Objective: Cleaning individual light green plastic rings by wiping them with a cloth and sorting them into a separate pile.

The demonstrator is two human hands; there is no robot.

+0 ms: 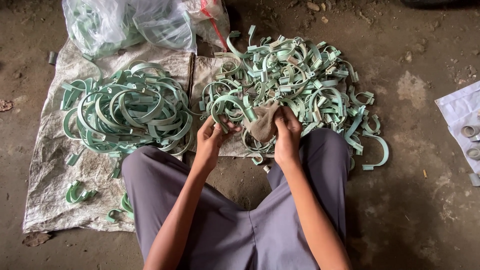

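Left hand (pixel 211 136) grip closed on a green clamp (pixel 226 107). Right hand (pixel 287 131) grip closed on a brown rag (pixel 262 122), pressed against the clamp between both hands. Loose clamp pile (pixel 300 75) just beyond the grips; stacked clamps (pixel 127 107) left, on sacking (pixel 50 165).

Both forearms reach forward between the knees; left hand (pixel 209 136) and right hand (pixel 287 131) are curled closed, side by side.

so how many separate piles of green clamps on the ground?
2: left pile on the sack, right pile by the hands. Loose strays around both; more may be in the plastic bags.
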